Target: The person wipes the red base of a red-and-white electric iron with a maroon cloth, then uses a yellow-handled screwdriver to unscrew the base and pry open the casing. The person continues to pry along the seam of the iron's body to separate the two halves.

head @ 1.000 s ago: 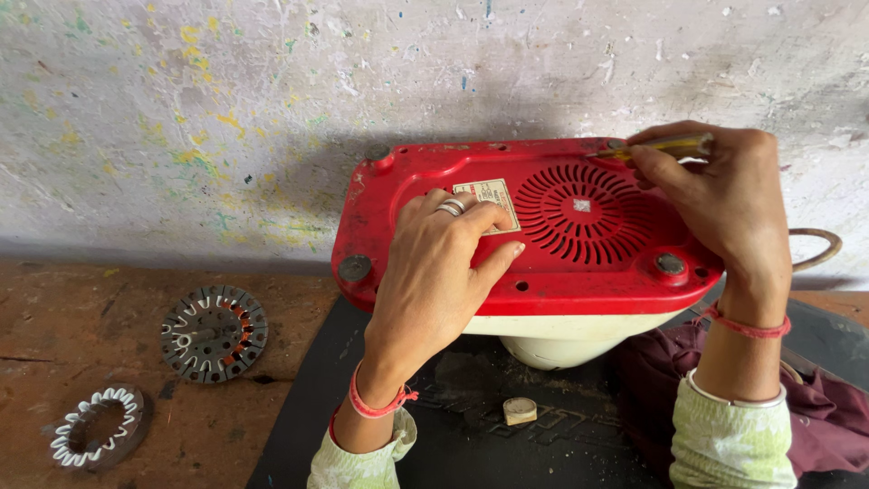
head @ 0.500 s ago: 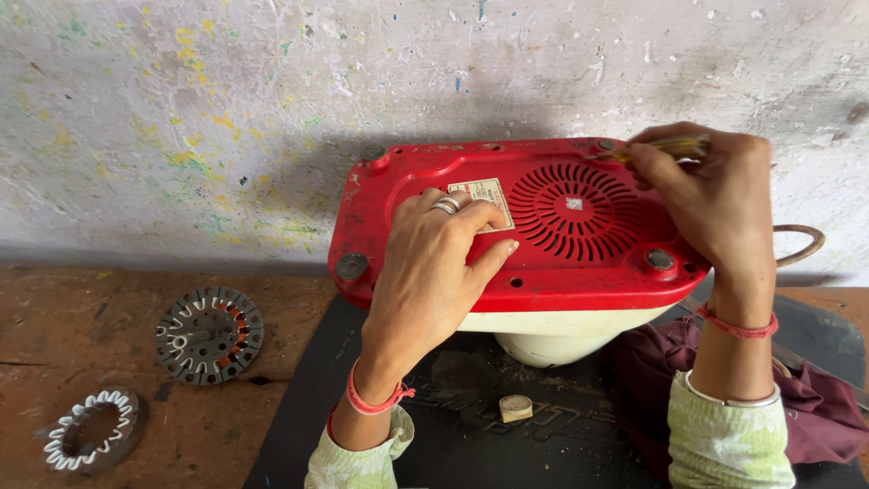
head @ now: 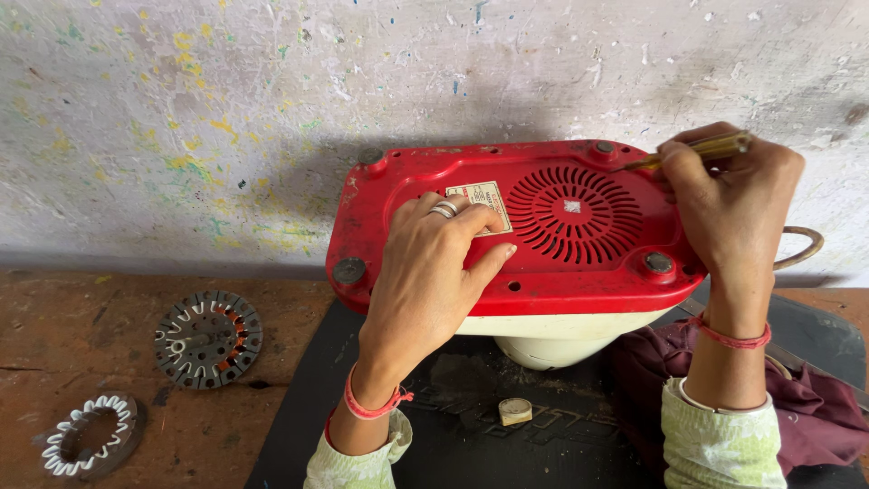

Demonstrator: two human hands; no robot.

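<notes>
Screwdriver [head: 701, 148]: handle hidden in right hand [head: 735, 204]. Cloth [head: 819, 412]: cut by right edge. Mat [head: 471, 426]: cut by bottom edge. Label [head: 484, 201]: half under left hand [head: 434, 272], print too small.

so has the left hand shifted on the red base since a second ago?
No. The left hand lies flat on the red base, fingers by the pale label, as before. Only the camera view drifted.
</notes>
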